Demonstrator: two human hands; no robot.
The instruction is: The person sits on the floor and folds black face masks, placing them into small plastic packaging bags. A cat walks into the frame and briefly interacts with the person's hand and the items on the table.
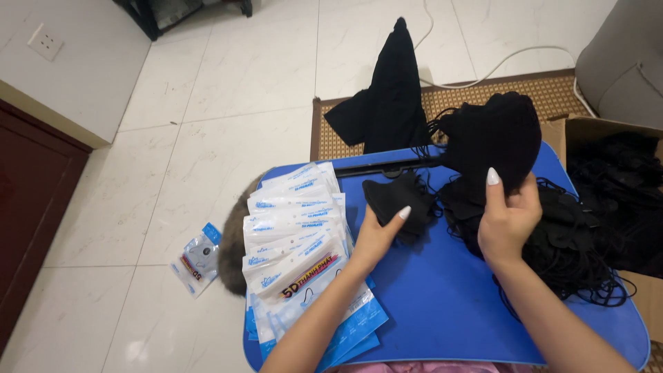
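Cardboard box (601, 128) at the far right stands open, holding a dark heap of black masks (621, 179) with their loops tangled — how full it is cannot be told. Beside it a blue tray table (428, 304) carries a second loose pile of black masks (566, 249) along its right side and a fanned stack of flat white-and-blue mask packets (297, 235) along its left, their long sides running roughly left to right across the table; what is inside the packets is hard to make out. The right hand (507, 221) is closed around a thick bunch of black masks (501, 135), thumb pressed to the front, the bunch standing upright with its long axis pointing away from the person. The left hand (380, 235) has its fingers curled over a single black mask (397, 197) lying on the table, its long axis roughly level, left to right. One stray packet (197, 259) lies on the white tiled floor (228, 83) — well apart from the table.
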